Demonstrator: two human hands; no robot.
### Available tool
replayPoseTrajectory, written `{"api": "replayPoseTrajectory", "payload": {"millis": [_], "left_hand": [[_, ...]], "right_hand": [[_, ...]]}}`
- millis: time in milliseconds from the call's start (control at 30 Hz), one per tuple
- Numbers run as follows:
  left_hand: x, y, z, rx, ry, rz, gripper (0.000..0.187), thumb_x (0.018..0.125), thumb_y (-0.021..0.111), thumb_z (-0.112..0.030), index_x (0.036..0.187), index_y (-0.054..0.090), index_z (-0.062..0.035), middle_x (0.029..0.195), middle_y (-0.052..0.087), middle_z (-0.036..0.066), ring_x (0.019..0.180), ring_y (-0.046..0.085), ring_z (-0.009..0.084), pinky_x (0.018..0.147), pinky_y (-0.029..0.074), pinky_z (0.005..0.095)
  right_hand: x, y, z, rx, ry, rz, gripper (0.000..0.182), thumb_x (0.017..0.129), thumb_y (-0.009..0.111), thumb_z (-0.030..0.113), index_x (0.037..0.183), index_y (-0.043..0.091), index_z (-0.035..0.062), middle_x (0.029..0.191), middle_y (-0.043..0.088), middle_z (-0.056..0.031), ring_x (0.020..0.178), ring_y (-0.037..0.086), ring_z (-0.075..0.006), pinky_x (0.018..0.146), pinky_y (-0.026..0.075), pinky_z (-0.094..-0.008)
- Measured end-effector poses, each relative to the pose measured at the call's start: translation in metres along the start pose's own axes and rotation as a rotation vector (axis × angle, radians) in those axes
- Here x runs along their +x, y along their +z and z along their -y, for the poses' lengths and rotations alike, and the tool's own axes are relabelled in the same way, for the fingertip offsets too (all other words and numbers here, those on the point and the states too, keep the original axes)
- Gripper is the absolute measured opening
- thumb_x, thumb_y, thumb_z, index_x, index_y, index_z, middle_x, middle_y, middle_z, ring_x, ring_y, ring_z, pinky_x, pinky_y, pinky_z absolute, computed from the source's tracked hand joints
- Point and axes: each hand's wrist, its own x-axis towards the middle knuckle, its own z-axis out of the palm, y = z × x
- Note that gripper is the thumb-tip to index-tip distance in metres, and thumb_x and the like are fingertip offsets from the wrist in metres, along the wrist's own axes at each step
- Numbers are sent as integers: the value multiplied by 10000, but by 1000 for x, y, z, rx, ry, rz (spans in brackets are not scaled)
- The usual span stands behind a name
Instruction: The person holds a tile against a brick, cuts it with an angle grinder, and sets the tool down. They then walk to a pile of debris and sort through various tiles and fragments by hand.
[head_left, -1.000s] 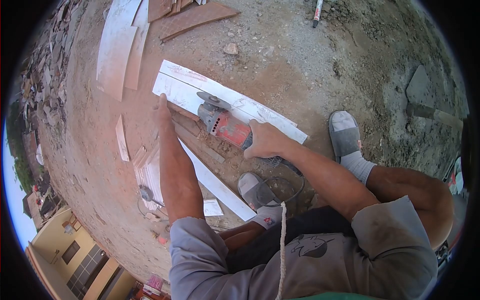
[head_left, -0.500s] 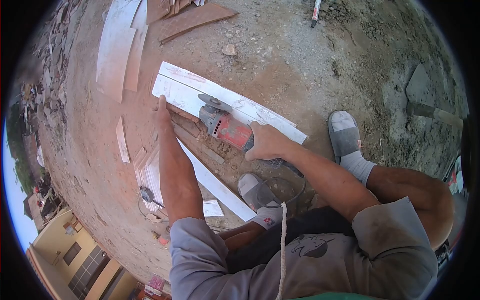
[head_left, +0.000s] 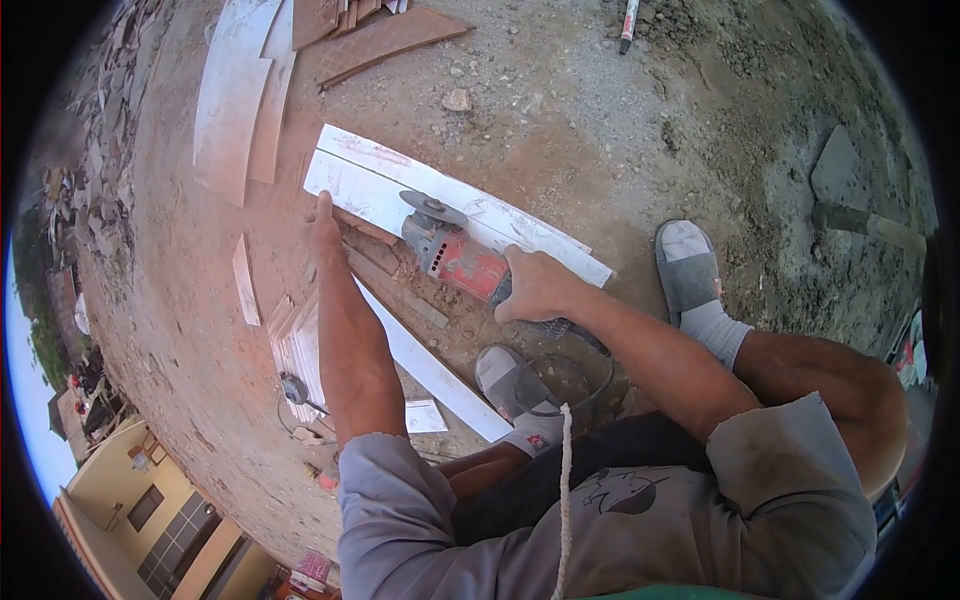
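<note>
My right hand point(head_left: 535, 285) is wrapped round the rear of a red and grey angle grinder point(head_left: 472, 268). The grinder's disc point(head_left: 433, 207) stands over a white tile point(head_left: 365, 191), close to a dark line that runs along its length. At the tile's left end, my left hand point(head_left: 322, 218) grips the near corner, thumb on top and the other fingers mostly hidden. Under the tile's near edge lie narrow strips of scrap point(head_left: 400, 285) on the dirt. The grinder's cord loops down past my left foot.
A long white strip point(head_left: 430, 360) lies near my left foot point(head_left: 510, 385). Stacked tile pieces point(head_left: 297, 345) sit left of my forearm. Larger tiles point(head_left: 235, 130) and brown offcuts point(head_left: 395, 45) lie farther off. A marker point(head_left: 629, 25) and a shovel point(head_left: 845, 190) rest on the ground.
The grinder and my right hand have shifted slightly to the right along the tile. My left hand stays at the tile's corner.
</note>
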Motion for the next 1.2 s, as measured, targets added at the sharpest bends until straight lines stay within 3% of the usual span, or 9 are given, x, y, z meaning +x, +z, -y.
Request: {"api": "replayPoseTrajectory", "payload": {"millis": [300,433,700,967,1200], "left_hand": [[10,0,12,-41,15,21,544,809,748,-436,853,632,93,882,631,137,791,576,215,740,461,366],[11,1,14,-102,18,36,512,811,745,-430,771,637,69,802,626,110,734,562,193,684,450,359],[6,0,9,-125,24,51,489,807,749,-425,675,635,31,713,604,70,667,528,162,619,422,352],[18,-2,17,-25,-18,39,606,789,755,-464,945,609,103,970,636,164,866,593,233,793,470,365],[12,-2,12,-75,-11,58,634,789,748,-478,961,608,116,950,641,180,852,599,246,786,474,365]], "right_hand": [[-1,1,-3,-3,9,13,718,588,731,288,1136,489,-110,954,644,-316,932,653,-413,808,530,-413],[-2,2,-7,15,-20,-12,702,595,723,293,1112,482,-118,900,637,-316,893,643,-421,784,518,-423],[-8,3,-9,16,-13,-12,716,588,733,276,1149,491,-99,956,644,-309,937,647,-414,809,526,-424],[-12,4,-17,13,-19,0,704,607,736,287,1131,473,-103,940,630,-332,939,632,-445,824,511,-441],[-15,1,-17,26,-10,26,702,609,737,283,1135,475,-101,941,628,-330,930,633,-442,821,510,-445]]}}
